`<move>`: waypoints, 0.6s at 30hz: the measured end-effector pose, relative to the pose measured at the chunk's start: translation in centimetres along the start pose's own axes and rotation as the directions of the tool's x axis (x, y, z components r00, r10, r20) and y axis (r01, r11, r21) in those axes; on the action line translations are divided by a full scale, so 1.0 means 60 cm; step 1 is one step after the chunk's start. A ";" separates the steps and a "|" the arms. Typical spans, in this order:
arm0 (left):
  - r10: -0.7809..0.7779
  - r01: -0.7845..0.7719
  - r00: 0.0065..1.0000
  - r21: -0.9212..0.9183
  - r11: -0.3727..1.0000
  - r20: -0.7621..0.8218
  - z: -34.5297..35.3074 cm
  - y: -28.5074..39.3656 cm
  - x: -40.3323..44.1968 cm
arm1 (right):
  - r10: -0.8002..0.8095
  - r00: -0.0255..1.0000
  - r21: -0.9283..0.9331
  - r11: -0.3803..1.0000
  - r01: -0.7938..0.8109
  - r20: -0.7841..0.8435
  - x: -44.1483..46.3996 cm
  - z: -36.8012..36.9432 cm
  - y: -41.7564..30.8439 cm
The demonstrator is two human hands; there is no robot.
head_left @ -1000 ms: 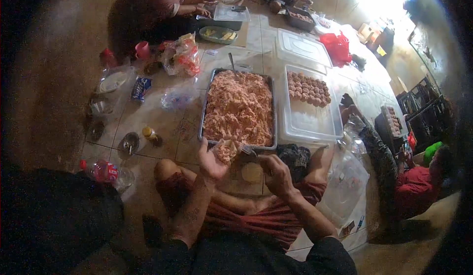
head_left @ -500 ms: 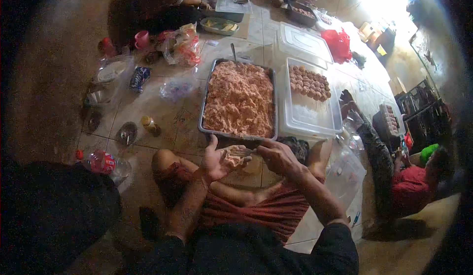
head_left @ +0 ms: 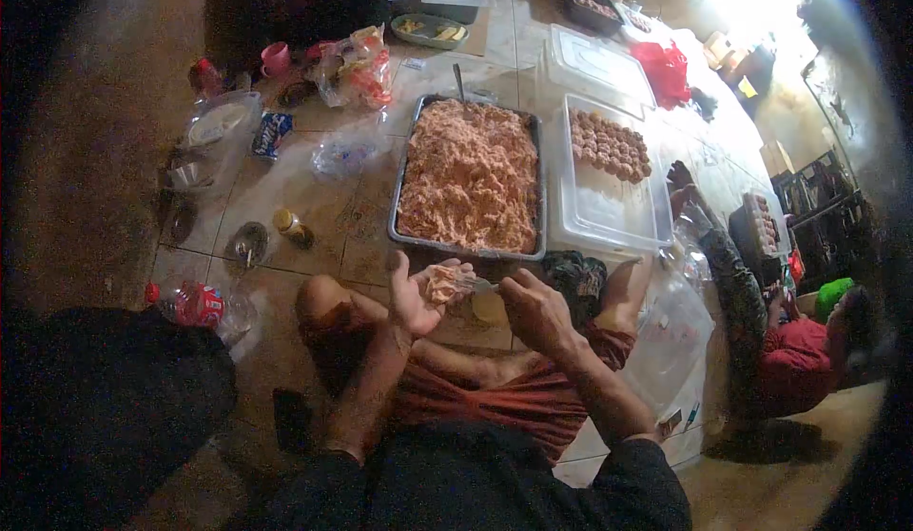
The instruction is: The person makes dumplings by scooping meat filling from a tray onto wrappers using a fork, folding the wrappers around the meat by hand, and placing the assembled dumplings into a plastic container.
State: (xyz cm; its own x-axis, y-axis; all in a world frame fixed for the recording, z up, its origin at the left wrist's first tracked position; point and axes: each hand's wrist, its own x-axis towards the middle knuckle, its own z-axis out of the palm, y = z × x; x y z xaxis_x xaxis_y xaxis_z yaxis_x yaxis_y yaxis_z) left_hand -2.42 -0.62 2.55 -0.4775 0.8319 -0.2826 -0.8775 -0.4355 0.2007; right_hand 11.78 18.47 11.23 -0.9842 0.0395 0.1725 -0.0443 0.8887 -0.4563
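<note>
My left hand [head_left: 416, 301] is palm up with its thumb raised, cradling a small lump of pinkish meat mixture [head_left: 443, 284]. My right hand [head_left: 540, 310] grips the handle of what looks like a metal fork [head_left: 483, 286], whose head touches the lump. Just beyond both hands sits a dark rectangular tub [head_left: 466, 246] heaped with the same meat mixture [head_left: 468, 179]. A utensil handle [head_left: 458, 82] sticks up from the tub's far side. To the right, rows of meatballs [head_left: 609, 146] lie at the far end of a clear plastic container [head_left: 613, 230].
A clear lid [head_left: 601, 60] and red bag [head_left: 661, 73] lie beyond the container. At left are a bottle [head_left: 198, 305], small jar [head_left: 290, 223], metal bowl [head_left: 249, 244] and plastic bags [head_left: 347, 154]. Another person [head_left: 799, 355] sits at right; more people work at the far side.
The fork's head has drawn back toward the fingertips, baring more of the lump in my left palm. The surroundings have shifted slightly right in view.
</note>
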 end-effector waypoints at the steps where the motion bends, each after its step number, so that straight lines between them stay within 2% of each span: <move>1: -0.025 0.037 0.992 -0.101 0.994 0.125 -0.012 0.003 0.001 | -0.084 0.996 0.026 0.996 0.084 -0.010 -0.005 0.006 0.008; 3: -0.096 0.113 0.985 -0.113 0.987 0.144 -0.017 0.001 0.006 | -0.157 0.987 0.052 0.986 0.158 -0.017 -0.012 0.015 0.020; 4: -0.155 0.177 0.973 -0.122 0.977 0.172 -0.011 0.001 0.008 | -0.203 0.979 0.138 0.971 0.197 0.029 -0.009 0.017 0.028; 5: -0.156 0.179 0.973 -0.123 0.976 0.172 -0.015 -0.001 0.007 | -0.254 0.965 0.225 0.946 0.233 0.069 -0.007 0.018 0.034; 6: -0.181 0.185 0.982 -0.058 0.981 0.061 -0.023 0.000 0.006 | -0.255 0.965 0.225 0.946 0.234 0.068 -0.007 0.009 0.032; 7: -0.189 0.189 0.981 0.007 0.982 -0.049 -0.022 0.005 0.010 | -0.241 0.969 0.148 0.962 0.231 0.058 -0.002 -0.011 0.027; 8: -0.186 0.186 0.981 0.007 0.982 -0.051 -0.023 0.006 0.011 | -0.222 0.974 0.076 0.973 0.218 0.049 0.000 -0.027 0.019; 10: -0.176 0.183 0.980 0.071 0.981 -0.094 -0.010 0.000 0.000 | -0.164 0.985 0.154 0.976 0.154 0.055 0.001 -0.024 0.020; 12: -0.230 0.232 0.972 0.042 0.972 -0.046 -0.012 -0.003 0.003 | -0.217 0.971 0.093 0.974 0.208 0.103 0.002 0.004 0.054; 13: -0.277 0.283 0.958 -0.080 0.956 0.080 -0.028 -0.003 0.005 | -0.213 0.972 0.094 0.974 0.204 0.100 -0.002 -0.006 0.045; 14: -0.293 0.335 0.931 -0.191 0.923 0.216 -0.041 0.001 0.014 | -0.228 0.969 0.006 0.973 0.229 0.096 0.001 -0.023 0.039; 15: -0.288 0.329 0.933 -0.186 0.926 0.218 -0.028 0.003 0.013 | -0.243 0.966 -0.079 0.965 0.251 0.092 0.007 -0.033 0.034; 16: -0.224 0.225 0.974 -0.015 0.974 0.028 -0.008 0.000 0.003 | -0.239 0.967 -0.075 0.966 0.246 0.088 0.006 -0.027 0.034; 17: -0.124 0.148 0.982 0.174 0.973 -0.145 0.002 -0.005 -0.004 | -0.205 0.978 0.016 0.979 0.204 0.043 0.003 -0.014 0.038; 18: -0.157 0.136 0.985 0.230 0.964 0.074 0.002 -0.003 -0.003 | -0.166 0.986 0.107 0.980 0.165 0.004 0.002 0.001 0.042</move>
State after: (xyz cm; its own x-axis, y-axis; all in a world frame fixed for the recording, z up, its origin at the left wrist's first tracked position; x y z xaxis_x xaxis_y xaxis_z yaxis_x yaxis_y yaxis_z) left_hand -2.19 -0.63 2.68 -0.3297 0.9130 -0.2402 -0.9004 -0.2276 0.3708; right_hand 11.56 20.67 10.06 -0.9637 -0.1107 0.2428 -0.2243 0.8289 -0.5125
